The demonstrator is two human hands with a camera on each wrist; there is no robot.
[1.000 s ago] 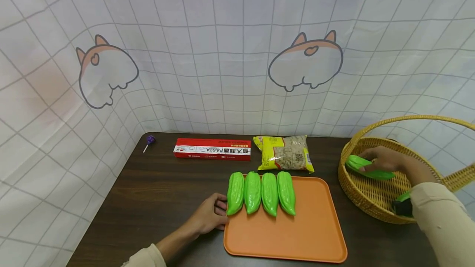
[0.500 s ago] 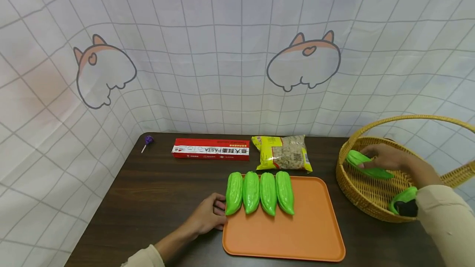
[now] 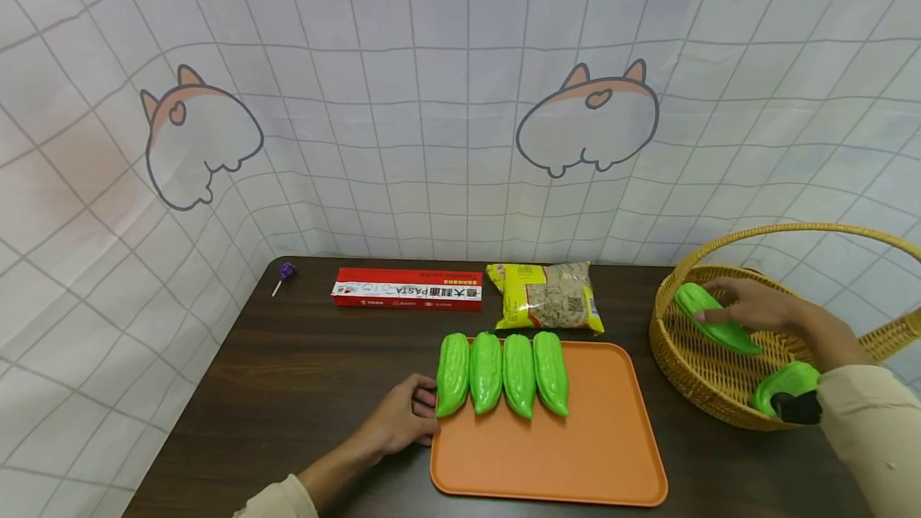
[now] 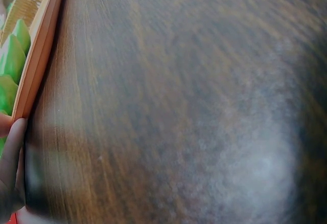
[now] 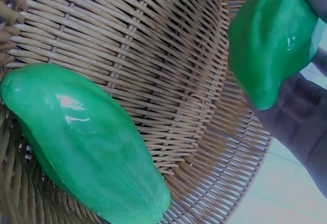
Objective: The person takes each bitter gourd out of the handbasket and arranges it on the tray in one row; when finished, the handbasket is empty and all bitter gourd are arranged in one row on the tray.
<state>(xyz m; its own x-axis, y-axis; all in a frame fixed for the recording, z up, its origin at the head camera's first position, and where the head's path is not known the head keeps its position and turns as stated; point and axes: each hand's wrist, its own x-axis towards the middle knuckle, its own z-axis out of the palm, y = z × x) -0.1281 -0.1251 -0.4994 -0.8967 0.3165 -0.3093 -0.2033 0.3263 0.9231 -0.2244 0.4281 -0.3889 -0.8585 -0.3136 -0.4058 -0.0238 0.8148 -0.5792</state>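
Observation:
My right hand (image 3: pixel 748 306) grips a green ridged bitter melon (image 3: pixel 712 326) inside the wicker basket (image 3: pixel 665 350). In the right wrist view that held bitter melon (image 5: pixel 273 37) hangs over the woven wall, fingers around its far side. A second bitter melon (image 5: pixel 87 142) lies in the basket below it. On the left, my left hand (image 3: pixel 406 414) holds the left rim of the orange tray (image 3: pixel 547 462); in the left wrist view its fingers (image 4: pixel 13 155) pinch the tray's edge. Several bitter melons (image 3: pixel 487 374) lie side by side along the back left of the tray.
Behind the tray lie a red pasta box (image 3: pixel 408 289) and a yellow plastic bag (image 3: pixel 547 296). A purple lollipop (image 3: pixel 286 272) is near the back left corner of the dark wooden table (image 3: pixel 302 374). The basket's tall handle (image 3: pixel 799 228) arches over my right hand.
The right hand has lifted its bitter melon slightly, tilting it more steeply within the basket. More of the second melon shows beside the right sleeve. The left hand stays at the tray rim.

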